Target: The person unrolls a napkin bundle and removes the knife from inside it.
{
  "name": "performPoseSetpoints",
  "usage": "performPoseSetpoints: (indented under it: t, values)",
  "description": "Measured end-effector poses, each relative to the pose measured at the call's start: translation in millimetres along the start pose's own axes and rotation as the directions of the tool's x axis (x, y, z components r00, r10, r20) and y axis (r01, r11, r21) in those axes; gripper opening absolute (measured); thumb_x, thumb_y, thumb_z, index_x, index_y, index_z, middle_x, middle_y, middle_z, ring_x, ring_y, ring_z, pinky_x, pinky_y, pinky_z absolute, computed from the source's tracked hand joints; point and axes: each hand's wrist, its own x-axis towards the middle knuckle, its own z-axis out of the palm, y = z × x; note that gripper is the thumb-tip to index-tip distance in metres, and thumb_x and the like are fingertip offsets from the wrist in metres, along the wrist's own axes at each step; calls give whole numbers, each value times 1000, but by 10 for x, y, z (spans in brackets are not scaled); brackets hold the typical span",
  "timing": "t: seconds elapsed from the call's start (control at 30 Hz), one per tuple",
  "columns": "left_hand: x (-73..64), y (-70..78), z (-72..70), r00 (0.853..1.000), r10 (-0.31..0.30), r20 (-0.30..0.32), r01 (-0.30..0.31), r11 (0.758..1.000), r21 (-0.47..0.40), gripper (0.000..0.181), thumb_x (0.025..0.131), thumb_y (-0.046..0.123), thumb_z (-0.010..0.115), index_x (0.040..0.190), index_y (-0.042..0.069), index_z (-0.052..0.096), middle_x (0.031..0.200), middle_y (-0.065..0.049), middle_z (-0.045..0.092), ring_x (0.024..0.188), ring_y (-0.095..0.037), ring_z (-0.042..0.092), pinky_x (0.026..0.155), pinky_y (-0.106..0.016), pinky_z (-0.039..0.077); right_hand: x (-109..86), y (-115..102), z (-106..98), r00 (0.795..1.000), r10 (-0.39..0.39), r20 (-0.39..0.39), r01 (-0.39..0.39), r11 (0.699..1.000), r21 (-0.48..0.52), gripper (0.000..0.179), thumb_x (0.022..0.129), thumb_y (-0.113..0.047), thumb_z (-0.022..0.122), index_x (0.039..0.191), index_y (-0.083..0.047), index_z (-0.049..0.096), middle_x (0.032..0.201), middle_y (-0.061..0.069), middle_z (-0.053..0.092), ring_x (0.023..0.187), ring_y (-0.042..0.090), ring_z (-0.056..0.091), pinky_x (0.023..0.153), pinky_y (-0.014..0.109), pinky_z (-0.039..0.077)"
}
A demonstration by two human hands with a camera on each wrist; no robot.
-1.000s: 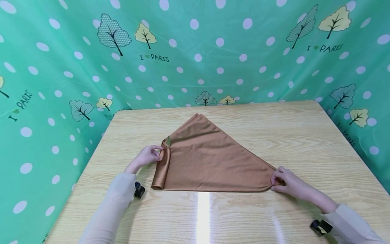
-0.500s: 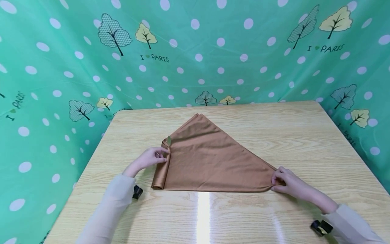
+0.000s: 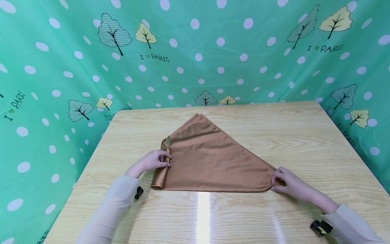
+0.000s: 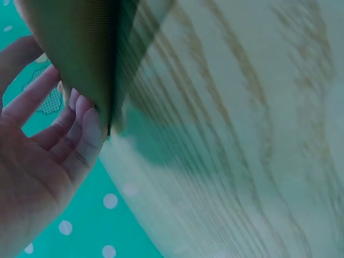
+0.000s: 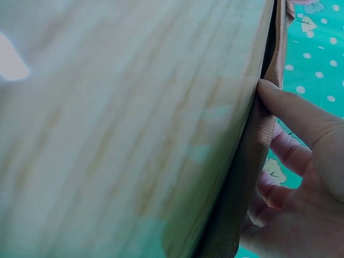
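Note:
A brown satin cloth, folded to a rough triangle, lies on the table with its peak at the back. Its left end is wound into a roll, and a small green leaf-like tip sticks out at the top. My left hand holds the roll near its upper half, thumb and fingers bent over it. In the left wrist view, fingertips press the cloth's dark underside. My right hand pinches the far right corner. The right wrist view shows its thumb on the cloth edge.
The pale wood-grain table carries a bright strip of reflected light at the front middle. A green polka-dot curtain printed with trees hangs behind and along both sides. Small black devices sit at both sleeve cuffs.
My left hand has shifted slightly right and down over the roll, its fingertips now at the roll's right side. The right hand and the cloth have stayed put.

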Motion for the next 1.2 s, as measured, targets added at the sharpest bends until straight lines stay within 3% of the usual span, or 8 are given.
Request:
performPoseSetpoints:
  t: [0.4, 0.77, 1.2]
  values:
    - [32, -30, 0, 999, 39, -24, -38, 998, 40, 20, 73, 18, 71, 85, 6, 60, 59, 4, 47, 53, -4, 41, 51, -21, 36, 7, -7, -6, 1000, 3, -4, -3, 1000, -9, 25, 67, -10, 74, 72, -20, 52, 76, -10, 38, 68, 1, 33, 57, 18, 29]
    - [37, -79, 13, 990, 128, -50, -125, 990, 66, 18, 72, 12, 70, 73, 7, 53, 57, 5, 47, 53, -2, 40, 51, -20, 35, 16, 0, -26, 1000, 16, 8, -16, 1000, -9, 24, 68, -11, 74, 73, -20, 52, 77, -8, 38, 69, 3, 33, 57, 20, 29]
    - [43, -80, 39, 993, 83, -78, -80, 996, 36, 16, 67, 6, 69, 68, 6, 53, 58, 5, 46, 53, -3, 40, 51, -20, 35, -2, 15, 11, 999, -22, -26, 21, 999, -35, 27, 66, -10, 75, 73, -21, 51, 77, -10, 38, 69, 2, 33, 58, 20, 28]
